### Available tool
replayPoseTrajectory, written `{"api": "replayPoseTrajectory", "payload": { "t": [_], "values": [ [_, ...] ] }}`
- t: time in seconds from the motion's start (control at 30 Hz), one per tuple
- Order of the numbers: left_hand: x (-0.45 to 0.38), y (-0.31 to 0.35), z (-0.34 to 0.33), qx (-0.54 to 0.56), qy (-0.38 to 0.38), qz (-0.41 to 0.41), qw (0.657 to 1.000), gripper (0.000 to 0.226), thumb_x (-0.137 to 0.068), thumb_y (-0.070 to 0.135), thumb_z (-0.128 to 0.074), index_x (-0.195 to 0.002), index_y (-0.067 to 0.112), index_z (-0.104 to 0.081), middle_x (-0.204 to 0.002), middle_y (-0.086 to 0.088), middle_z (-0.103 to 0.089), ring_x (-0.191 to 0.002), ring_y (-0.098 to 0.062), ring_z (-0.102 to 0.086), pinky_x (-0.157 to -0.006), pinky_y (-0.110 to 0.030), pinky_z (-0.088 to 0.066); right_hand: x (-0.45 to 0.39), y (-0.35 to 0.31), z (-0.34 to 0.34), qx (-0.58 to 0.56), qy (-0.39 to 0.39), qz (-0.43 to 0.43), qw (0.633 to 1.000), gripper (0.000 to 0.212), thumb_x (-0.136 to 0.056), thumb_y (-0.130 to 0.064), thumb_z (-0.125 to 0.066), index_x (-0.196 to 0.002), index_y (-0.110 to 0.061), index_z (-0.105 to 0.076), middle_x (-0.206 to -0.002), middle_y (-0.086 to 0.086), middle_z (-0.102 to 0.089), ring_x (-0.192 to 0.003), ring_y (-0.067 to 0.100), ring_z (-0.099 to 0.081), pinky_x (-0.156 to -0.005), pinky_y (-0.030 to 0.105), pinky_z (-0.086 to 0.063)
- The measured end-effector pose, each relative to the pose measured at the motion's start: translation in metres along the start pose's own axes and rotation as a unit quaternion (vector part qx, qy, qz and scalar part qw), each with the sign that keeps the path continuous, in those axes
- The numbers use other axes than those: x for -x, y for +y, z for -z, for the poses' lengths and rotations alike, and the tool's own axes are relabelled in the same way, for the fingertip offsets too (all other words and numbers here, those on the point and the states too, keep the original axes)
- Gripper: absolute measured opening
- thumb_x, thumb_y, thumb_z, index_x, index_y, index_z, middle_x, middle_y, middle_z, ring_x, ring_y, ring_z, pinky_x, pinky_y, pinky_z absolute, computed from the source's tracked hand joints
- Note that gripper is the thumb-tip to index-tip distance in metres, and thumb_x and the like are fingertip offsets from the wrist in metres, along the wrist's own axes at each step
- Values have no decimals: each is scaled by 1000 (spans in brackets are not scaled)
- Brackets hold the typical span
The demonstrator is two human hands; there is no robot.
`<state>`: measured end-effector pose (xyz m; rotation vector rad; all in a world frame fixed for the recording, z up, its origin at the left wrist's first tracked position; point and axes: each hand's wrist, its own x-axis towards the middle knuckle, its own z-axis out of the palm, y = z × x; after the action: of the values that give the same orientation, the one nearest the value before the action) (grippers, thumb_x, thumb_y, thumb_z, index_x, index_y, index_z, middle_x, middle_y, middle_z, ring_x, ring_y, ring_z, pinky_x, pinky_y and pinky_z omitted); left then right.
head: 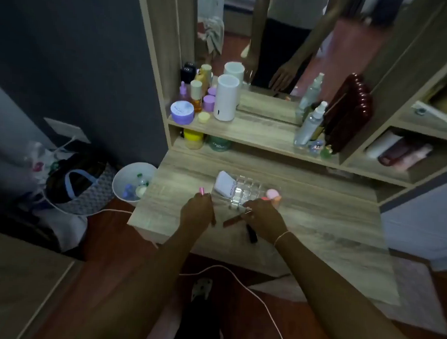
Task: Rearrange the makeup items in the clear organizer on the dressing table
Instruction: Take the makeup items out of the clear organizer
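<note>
The clear organizer [244,194] stands in the middle of the wooden dressing table [317,223]. A white compact [224,185] leans at its left side and a pink sponge [273,195] sits at its right. My left hand [197,212] is closed around a small pink-capped tube [202,190] just left of the organizer. My right hand [265,220] rests at the organizer's front edge, fingers on a slim brown lip pencil [234,218]. A black tube [251,233] lies on the table beneath my right hand.
A shelf above carries a white cylinder [226,98], purple jars [182,112], spray bottles [311,124] and a dark red case [346,115] before a mirror. A white bin [134,181] and bags sit on the floor at left. A cable [251,292] runs below the table.
</note>
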<state>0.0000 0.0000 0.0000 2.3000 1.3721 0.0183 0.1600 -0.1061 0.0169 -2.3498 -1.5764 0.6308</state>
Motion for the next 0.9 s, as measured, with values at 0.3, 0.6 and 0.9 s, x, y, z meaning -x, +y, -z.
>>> {"api": "replayPoseTrajectory", "payload": {
  "t": [0.3, 0.6, 0.9],
  "values": [
    [-42, -14, -31, 29, -1, 42, 999, 15, -93, 16, -51, -103, 8, -58, -119, -15, -58, -96, -30, -62, -78, -43, -55, -31, 0, -47, 94, -50, 35, 994, 38, -90, -14, -51, -128, -15, -56, -122, 13, -60, -111, 33, -52, -91, 46, -46],
    [-54, -15, -44, 13, -2, 79, 997, 42, -91, 42, -55, -111, 5, -51, -117, -18, -54, -92, -34, -63, -72, -40, -49, -45, 5, -58, 156, -58, 68, 984, 25, -93, -20, -48, -112, -15, -63, -113, 11, -60, -108, 32, -51, -85, 44, -43],
    [-63, -7, -45, 40, 3, 132, 990, 38, -88, 38, -58, -107, 5, -57, -109, -14, -60, -90, -31, -64, -73, -39, -48, -43, 8, -59, 169, -13, 102, 980, 14, -80, -9, -65, -93, -12, -69, -92, 12, -67, -86, 33, -62, -72, 43, -52]
  ]
}}
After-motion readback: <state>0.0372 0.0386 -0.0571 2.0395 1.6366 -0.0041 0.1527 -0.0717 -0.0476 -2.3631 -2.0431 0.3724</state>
